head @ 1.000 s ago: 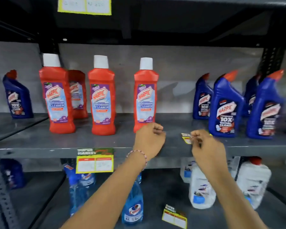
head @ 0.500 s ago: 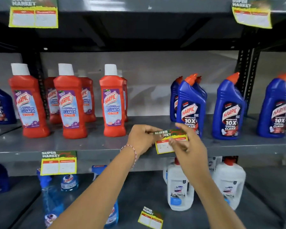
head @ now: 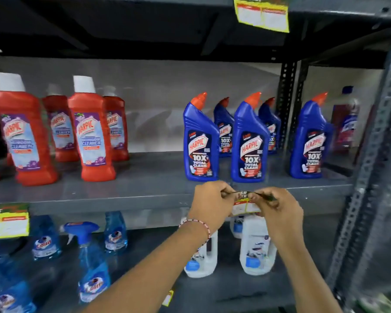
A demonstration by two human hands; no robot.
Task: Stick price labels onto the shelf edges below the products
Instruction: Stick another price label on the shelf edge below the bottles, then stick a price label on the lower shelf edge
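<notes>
Our hands: left hand (head: 212,203) and right hand (head: 280,208) pinch one price label (head: 244,205).
Place: against our shelf edge (head: 122,199), below blue Harpic bottles (head: 248,143).

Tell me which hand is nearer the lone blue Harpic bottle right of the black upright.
Right. The right hand pinches the price label at the shelf edge, below-left of that blue bottle. The left hand holds the label's other end, farther left.

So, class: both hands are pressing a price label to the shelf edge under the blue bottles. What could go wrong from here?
1. The label is bowed between the left hand and right hand, so it may stick creased or crooked.
2. The blue bottles stand near the shelf edge; a knuckle could topple one.
</notes>
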